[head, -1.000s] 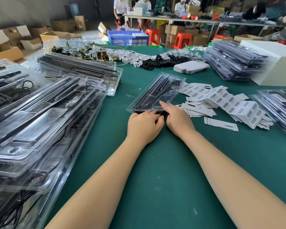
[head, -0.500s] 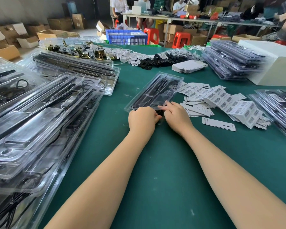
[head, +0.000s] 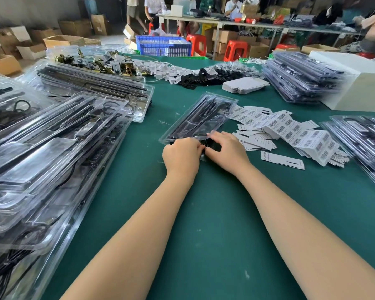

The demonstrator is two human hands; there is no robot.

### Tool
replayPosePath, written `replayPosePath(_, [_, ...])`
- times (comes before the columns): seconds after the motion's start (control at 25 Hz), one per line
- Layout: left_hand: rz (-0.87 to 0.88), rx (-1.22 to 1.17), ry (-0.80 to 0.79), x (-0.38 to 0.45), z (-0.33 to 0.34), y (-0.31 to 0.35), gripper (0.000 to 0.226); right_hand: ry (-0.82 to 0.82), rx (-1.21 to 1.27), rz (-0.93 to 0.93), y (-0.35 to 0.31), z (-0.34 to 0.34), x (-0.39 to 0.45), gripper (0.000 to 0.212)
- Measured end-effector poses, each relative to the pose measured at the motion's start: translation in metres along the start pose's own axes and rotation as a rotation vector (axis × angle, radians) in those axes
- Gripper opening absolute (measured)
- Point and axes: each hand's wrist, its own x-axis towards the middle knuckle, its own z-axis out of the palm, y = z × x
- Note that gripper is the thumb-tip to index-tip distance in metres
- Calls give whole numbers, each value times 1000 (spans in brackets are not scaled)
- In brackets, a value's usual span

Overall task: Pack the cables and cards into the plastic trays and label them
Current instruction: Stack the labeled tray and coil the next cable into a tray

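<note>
Clear plastic tray [head: 198,120] is lying flat on the green felt table [head: 214,213], long and shallow, glossy, with moulded channels holding thin black strips. Its near end is sitting right at the two hands.

Left hand [head: 182,155] is curling its fingers over the tray's near edge, knuckles up. Right hand [head: 227,151] is sitting just beside it, fingers bent down onto a small dark coiled cable [head: 205,146] between the two hands. Both hands are closing in on that spot; fingertips are hidden under the knuckles, so the exact pinch is hard to make out. Cable is mostly covered, only a dark loop is showing.

Right of the tray: a loose heap of white paper barcode labels [head: 294,131], matte, rectangular, overlapping. One long white card [head: 283,160] is lying apart, near the right wrist.

Left side: tall slumping stack of filled clear trays [head: 52,152], shiny, black cables showing through, cut off by the frame edge. Another filled stack [head: 299,81] is sitting far right against a white box [head: 359,83], blurred. Behind the tray, a strip of black clips [head: 204,79] and white clips [head: 158,69], small and hard to tell apart. Blue crate [head: 164,46] is sitting beyond the table.
</note>
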Motion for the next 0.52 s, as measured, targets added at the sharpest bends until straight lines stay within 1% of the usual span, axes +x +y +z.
replayPosePath(0.12, [49, -34, -62, -1, -1, -4, 28, 35, 76, 17, -1, 0, -1, 44])
replayPosePath(0.2, [99, -48, -134, -1, -2, -9, 24, 37, 115, 62, -2, -1, 0, 46])
replayPosePath(0.24, [116, -22, -142, -1, -2, -10, 23, 34, 121, 79, -2, 0, 1, 47])
replayPosePath(0.32, [119, 73, -78, -6, -4, -10, 16, 26, 121, 105, -1, 2, 2, 49])
replayPosePath(0.36, [123, 114, -45, -9, -5, -8, 16, 27, 117, 118, -1, 2, 2, 49])
replayPosePath(0.44, [139, 171, -54, -11, -9, -5, 30, 30, 101, 128, -1, 3, 3, 50])
replayPosePath(0.48, [144, 198, -72, -14, -10, -4, 34, 28, 96, 127, -2, 3, 3, 50])
replayPosePath(0.52, [152, 248, -88, -16, -11, -3, 31, 26, 97, 127, -2, 3, 3, 50])
